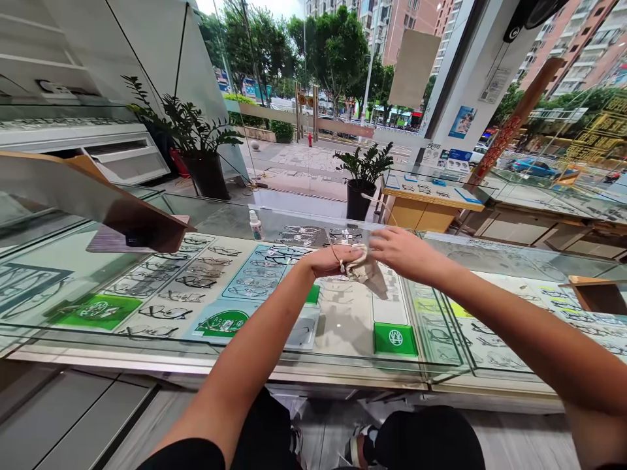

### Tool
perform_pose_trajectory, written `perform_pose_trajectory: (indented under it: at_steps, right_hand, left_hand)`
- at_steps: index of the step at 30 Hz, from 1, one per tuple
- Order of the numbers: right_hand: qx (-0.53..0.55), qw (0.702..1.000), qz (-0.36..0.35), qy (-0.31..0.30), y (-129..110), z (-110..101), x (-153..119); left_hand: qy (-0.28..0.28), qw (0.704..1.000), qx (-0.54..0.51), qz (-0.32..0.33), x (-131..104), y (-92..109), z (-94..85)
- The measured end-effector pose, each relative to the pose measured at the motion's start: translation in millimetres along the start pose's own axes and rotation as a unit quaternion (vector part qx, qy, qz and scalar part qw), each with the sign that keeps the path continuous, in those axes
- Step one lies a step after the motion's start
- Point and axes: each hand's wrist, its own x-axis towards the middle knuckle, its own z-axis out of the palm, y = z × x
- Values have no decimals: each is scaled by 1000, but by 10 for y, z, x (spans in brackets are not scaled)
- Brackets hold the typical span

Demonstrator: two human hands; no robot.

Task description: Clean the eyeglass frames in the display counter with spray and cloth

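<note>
Over the glass counter, my left hand (329, 260) is closed around a beige cleaning cloth (361, 266), whose loose end hangs down. A thin dark wire, apparently an eyeglasses arm, shows by its fingers, with a small white tip below. My right hand (396, 249) is beside the cloth, fingers bent and drawn together. Above it the thin pale arm of a pair of eyeglasses (373, 198) sticks up. The lenses and frame front are hidden by the hands and cloth.
Rows of eyeglasses (198, 282) lie inside the glass display case (343, 365). A white spray bottle (255, 225) stands beyond the left forearm. A wooden-edged stand (122, 212) is at left. Potted plants (360, 196) and a glass front lie behind.
</note>
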Motion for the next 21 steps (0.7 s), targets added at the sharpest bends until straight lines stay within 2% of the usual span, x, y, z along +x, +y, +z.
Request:
perform_pose_trajectory:
  at_steps: [2,4,6,8,9,10,12,14,17,21]
  right_hand:
    - [-6,999,1,35,-11,13,23]
    - [-12,995,19,92,-41,39,-2]
    - [-4,976,89,199,-63,124,-62]
    - [58,918,207,332,-53,285,-121]
    - [123,879,263,379,-32,389,-138]
    - [208,839,305,399,-2,499,-146]
    - [390,770,340,374,72,716,-134]
    - [516,718,333,328,143,890,-108]
    - [593,669,316,317,196,1038,-95]
    - [663,593,321,325,178,1099,-107]
  left_hand:
    - [-6,1000,18,3,-5,-3,25]
    - [20,999,19,33,-2,0,44]
    - [46,997,15,67,6,12,61]
    - [47,995,21,82,18,22,78]
    - [47,995,26,88,25,22,90]
    - [47,994,31,93,34,17,103]
    - [51,993,36,101,58,-11,132]
    - [54,992,37,104,86,-58,161]
    - [54,993,44,95,125,-131,191]
    - [44,995,50,80,160,-197,213]
